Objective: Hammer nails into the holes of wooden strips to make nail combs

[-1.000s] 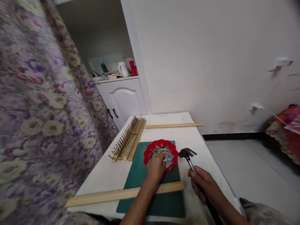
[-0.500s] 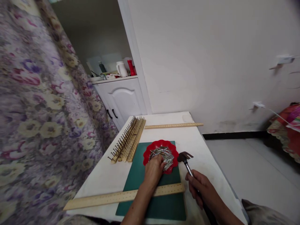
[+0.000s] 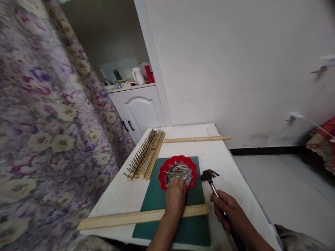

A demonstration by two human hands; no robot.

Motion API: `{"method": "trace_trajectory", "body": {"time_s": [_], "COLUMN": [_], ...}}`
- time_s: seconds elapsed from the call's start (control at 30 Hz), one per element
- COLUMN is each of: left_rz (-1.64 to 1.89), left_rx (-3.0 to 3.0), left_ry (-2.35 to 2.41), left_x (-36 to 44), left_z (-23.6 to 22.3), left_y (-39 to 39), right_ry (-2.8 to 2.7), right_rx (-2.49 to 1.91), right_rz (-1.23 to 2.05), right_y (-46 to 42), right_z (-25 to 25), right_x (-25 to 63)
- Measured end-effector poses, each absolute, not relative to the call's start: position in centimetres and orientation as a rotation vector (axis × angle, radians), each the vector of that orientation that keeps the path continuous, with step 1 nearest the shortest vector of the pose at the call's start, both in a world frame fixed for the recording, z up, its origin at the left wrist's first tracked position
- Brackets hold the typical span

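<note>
My left hand (image 3: 175, 197) rests at the near rim of a red scalloped dish (image 3: 167, 164) heaped with silver nails (image 3: 178, 172); its fingertips are curled into the pile and hidden from me. My right hand (image 3: 228, 208) is closed round the handle of a small claw hammer (image 3: 209, 177), whose dark head lies on the white table (image 3: 214, 153) just right of the dish. The dish sits on a green cutting mat (image 3: 157, 195). A long wooden ruler (image 3: 125, 219) runs across the mat's near part, under my left wrist.
Wooden strips studded with rows of nails (image 3: 144, 157) lie at the table's left. A second wooden ruler (image 3: 197, 139) lies along the far edge. A floral curtain (image 3: 44, 122) hangs at the left; a white cabinet (image 3: 138, 108) and the wall stand behind.
My left hand has drawn back a little from the middle of the nail pile to its near edge. The hammer and right hand stay almost still; the view shifted slightly.
</note>
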State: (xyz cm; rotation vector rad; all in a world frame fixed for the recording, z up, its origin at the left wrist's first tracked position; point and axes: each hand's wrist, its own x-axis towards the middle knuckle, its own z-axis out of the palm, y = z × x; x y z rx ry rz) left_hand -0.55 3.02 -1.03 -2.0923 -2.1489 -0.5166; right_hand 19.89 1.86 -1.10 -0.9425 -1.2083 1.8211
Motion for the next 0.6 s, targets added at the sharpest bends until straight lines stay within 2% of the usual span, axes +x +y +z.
{"method": "trace_trajectory", "body": {"time_s": [0.2,0.43,0.6], "left_rz": [-0.632,-0.225,-0.235], "left_rx": [-2.156,-2.056,-2.015], "left_ry": [-2.211,-2.434,-2.497], "left_x": [-1.1,-0.7,-0.7], "left_z": [0.7,1.4,1.1], "left_y": [3.4,6.1,6.2], "right_ry": [-1.187,-1.183,-1.151], "right_rx": [-0.947,-0.932,-0.931], "right_rz": [1.823,1.834,1.845], "right_y": [1.7,1.7,1.8], "right_z": [-0.5,-0.1,-0.1], "right_x": [20.3,20.5,20.7]}}
